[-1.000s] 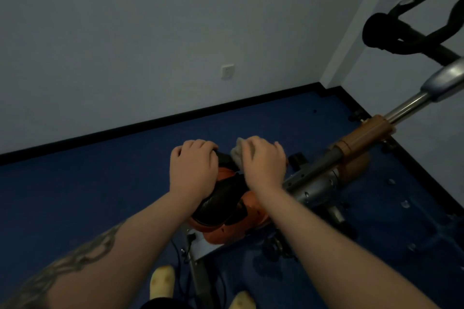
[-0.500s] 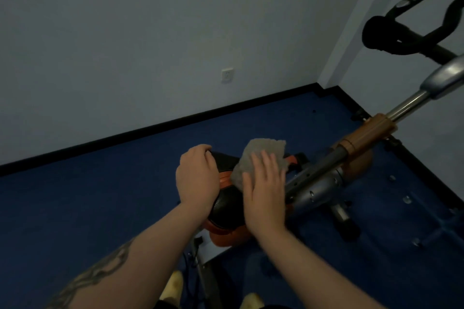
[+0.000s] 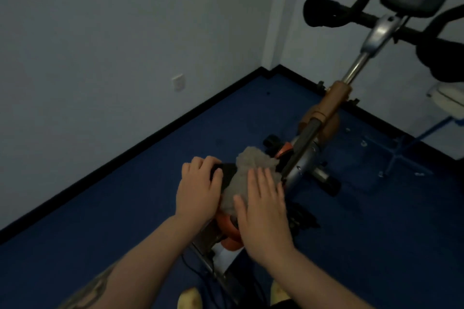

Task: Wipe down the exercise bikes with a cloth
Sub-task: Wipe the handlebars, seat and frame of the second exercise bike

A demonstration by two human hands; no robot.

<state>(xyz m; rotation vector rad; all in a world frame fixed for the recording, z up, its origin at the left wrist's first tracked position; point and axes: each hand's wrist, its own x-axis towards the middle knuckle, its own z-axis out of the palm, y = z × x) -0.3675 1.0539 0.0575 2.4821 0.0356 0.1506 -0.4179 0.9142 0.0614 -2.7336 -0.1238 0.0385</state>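
blue floor, cloth on saddle

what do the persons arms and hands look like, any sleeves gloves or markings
Both forearms are bare, with no sleeves in view. The left hand and right hand wear no gloves, and no rings or watch show. The left forearm carries a dark tattoo near the frame's bottom edge, its pattern too blurred to make out.

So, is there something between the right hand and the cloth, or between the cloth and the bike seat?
Nothing visible. The right hand lies flat directly on the grey cloth, fingers straight, and the cloth lies directly on the black seat of the bike. The left hand grips the seat's left edge, beside the cloth, not in its way.
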